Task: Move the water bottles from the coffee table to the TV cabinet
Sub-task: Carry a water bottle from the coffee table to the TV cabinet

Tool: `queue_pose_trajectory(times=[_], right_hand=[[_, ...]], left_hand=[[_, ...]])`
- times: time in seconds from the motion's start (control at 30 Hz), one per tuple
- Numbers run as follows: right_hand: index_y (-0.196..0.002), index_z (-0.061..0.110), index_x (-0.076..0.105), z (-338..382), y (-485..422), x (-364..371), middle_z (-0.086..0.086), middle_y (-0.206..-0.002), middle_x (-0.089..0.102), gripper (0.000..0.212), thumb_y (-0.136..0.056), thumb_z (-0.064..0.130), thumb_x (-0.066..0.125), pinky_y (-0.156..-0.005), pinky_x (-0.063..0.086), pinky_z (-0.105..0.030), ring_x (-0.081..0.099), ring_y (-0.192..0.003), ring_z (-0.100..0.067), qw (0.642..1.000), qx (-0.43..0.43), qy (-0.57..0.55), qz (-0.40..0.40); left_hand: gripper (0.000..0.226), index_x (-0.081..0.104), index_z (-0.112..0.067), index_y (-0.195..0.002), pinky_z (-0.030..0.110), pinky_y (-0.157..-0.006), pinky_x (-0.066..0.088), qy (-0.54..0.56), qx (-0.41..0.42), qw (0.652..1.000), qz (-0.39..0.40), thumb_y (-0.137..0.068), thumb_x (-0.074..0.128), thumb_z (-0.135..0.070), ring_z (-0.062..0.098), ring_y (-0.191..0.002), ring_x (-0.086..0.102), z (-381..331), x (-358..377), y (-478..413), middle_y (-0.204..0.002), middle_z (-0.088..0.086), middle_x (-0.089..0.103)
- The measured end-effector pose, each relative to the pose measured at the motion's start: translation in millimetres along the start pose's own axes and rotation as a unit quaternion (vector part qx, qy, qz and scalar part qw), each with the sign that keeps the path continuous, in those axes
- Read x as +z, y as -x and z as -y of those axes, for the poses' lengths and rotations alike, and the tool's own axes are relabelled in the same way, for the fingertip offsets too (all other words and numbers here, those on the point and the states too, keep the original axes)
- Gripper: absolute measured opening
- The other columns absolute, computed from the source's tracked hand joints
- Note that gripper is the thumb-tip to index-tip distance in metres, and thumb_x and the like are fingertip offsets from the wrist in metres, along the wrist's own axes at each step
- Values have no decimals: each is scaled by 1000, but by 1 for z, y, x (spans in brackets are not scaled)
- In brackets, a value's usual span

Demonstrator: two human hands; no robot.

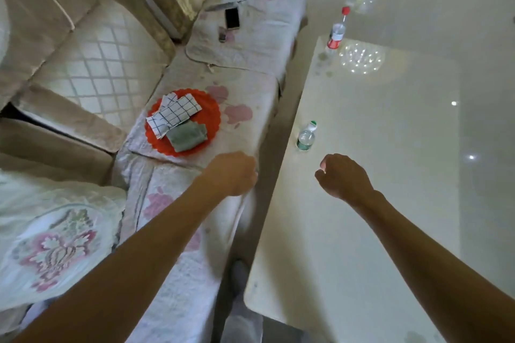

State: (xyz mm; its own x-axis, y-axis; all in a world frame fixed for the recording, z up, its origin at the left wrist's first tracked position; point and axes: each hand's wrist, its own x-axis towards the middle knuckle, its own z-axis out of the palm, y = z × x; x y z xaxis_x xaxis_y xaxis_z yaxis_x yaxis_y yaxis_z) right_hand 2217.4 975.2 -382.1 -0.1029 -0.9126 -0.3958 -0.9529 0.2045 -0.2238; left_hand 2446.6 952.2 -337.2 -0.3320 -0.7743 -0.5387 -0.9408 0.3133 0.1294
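two bottles on the glossy coffee table (362, 231), both upright along the edge facing the sofa (195, 69). the green-capped bottle (306, 136) stands just ahead of the right hand (344, 177); the red-capped bottle (337, 32) waits well apart from it, at the table's far corner. the tv cabinet is nowhere in view.

right hand hovers over the table, fingers curled under into a loose fist, gripping nothing. left hand (232, 174) hangs out over the sofa's edge, curled the same way, empty too. neither is touching a bottle, so nothing has been lifted yet by the look of it.

handling call: these look like thin clear plastic, light, likely to dent if squeezed hard, and they should slide easily on that shiny top. how much water is inside i cannot tell from up here. best hold, i'd say, is a wrap around the body at the label band, or a pinch below the cap; the tall red one looks the tippier of the two.

labels: green band on the near bottle, red and white on the far one, but the writing is too small to read, no brand to call. over on the sofa, a red plate (211, 111) with folded cloths (178, 117) and a phone (232, 18), none of it in play.
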Motion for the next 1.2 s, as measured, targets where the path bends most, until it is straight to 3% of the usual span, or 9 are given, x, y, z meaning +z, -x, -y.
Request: queue_pose_trajectory(times=[0.27,0.4,0.53,0.73,0.97,1.13,1.2], right_hand=[[-114,5,60,-11,-96,85,-9,-114,64,32,-90,25,54,-81,46,-32,61,-102,-28,995,87,-43,12],[-126,6,52,-28,-141,131,-9,-125,58,44,-90,31,59,-87,44,-32,58,-111,-28,988,122,-98,1],[-144,11,36,-43,-188,171,-8,-143,47,73,-85,40,68,-103,43,-39,50,-127,-27,971,136,-193,-34],[-147,16,26,-57,-245,228,-5,-150,36,96,-74,45,80,-107,44,-44,46,-131,-25,938,122,-299,-125],[-133,14,44,-63,-268,249,1,-131,56,75,-72,33,84,-100,49,-33,56,-116,-15,891,103,-383,-222],[-129,14,46,-63,-255,245,2,-121,61,74,-69,34,85,-90,49,-21,59,-106,-11,887,116,-385,-225],[-129,15,46,-63,-241,245,3,-121,61,74,-69,35,85,-88,48,-20,60,-106,-12,888,119,-384,-221]], left_hand=[[25,55,-6,-89,40,-84,54,25,60,998,11,-99,41,-23,32,-92,65,23,70,-129,-98,18,65],[25,57,-7,-109,41,-90,50,69,60,996,-8,-97,42,-23,29,-102,61,26,117,-184,-110,10,62],[37,51,-11,-132,38,-98,46,154,49,986,-34,-97,46,-21,26,-115,58,25,159,-233,-129,7,59],[38,55,-12,-131,38,-99,47,276,27,959,-60,-94,50,-18,22,-114,59,18,223,-281,-129,8,60],[32,60,-10,-124,29,-97,45,311,17,950,-24,-93,52,-15,19,-112,60,14,273,-278,-124,4,64],[24,68,-12,-110,27,-92,48,384,-29,923,-16,-92,53,-13,17,-101,63,17,276,-257,-114,0,69],[23,68,-13,-110,33,-96,51,427,-48,903,-19,-93,53,-14,18,-101,64,18,271,-249,-109,0,68]])
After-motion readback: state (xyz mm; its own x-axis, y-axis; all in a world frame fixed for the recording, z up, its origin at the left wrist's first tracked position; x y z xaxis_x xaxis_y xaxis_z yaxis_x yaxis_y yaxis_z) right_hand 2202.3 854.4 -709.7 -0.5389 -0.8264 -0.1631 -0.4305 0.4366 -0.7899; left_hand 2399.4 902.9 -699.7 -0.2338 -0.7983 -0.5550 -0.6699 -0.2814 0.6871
